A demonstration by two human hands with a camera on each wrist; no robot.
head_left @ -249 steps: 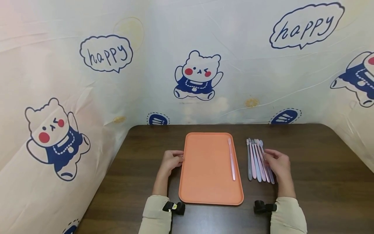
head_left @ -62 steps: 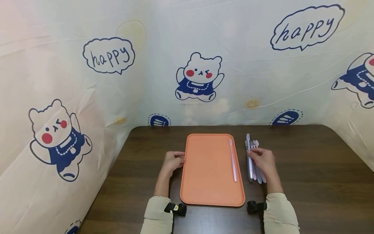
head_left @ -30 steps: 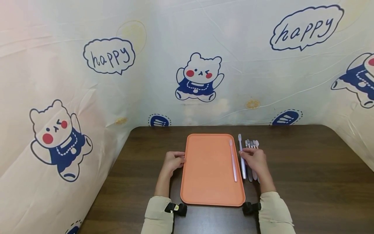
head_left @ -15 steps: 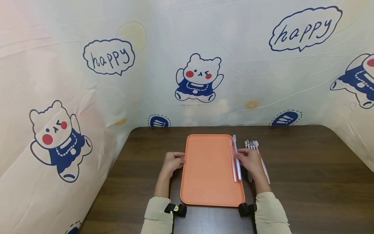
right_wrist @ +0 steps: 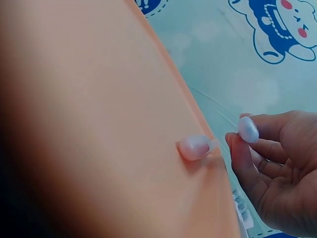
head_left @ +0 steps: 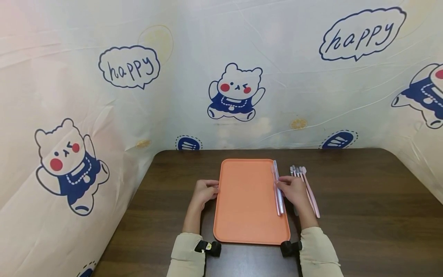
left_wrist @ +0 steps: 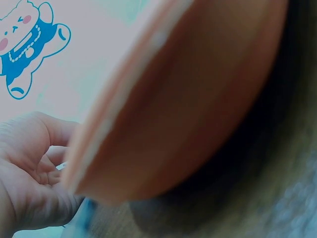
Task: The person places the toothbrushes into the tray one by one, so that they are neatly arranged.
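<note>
In the head view, an orange tray [head_left: 247, 196] lies on the table. My left hand [head_left: 204, 193] holds its left rim, the fingertips partly hidden by the tray in the left wrist view. A pink toothbrush [head_left: 277, 204] lies lengthwise along the tray's right side. Just to the right of it, my right hand [head_left: 294, 190] pinches a pale purple toothbrush [head_left: 281, 206] between thumb and fingers, over the tray's right edge. The right wrist view shows the held toothbrush's handle end [right_wrist: 248, 130] apart from the one on the tray. Several more toothbrushes [head_left: 313, 200] lie beyond my right hand, partly covered by it.
The dark wooden table [head_left: 373, 215] extends to both sides of the tray. A pale printed curtain [head_left: 290, 88] with bears surrounds its back and sides. Black wrist cameras [head_left: 290, 248] sit on both sleeves near the tray's front corners.
My right hand has taken the pale purple toothbrush from the group and carried it left to the tray's right edge. Pink handles in the group have swung right. My left hand stays put.
</note>
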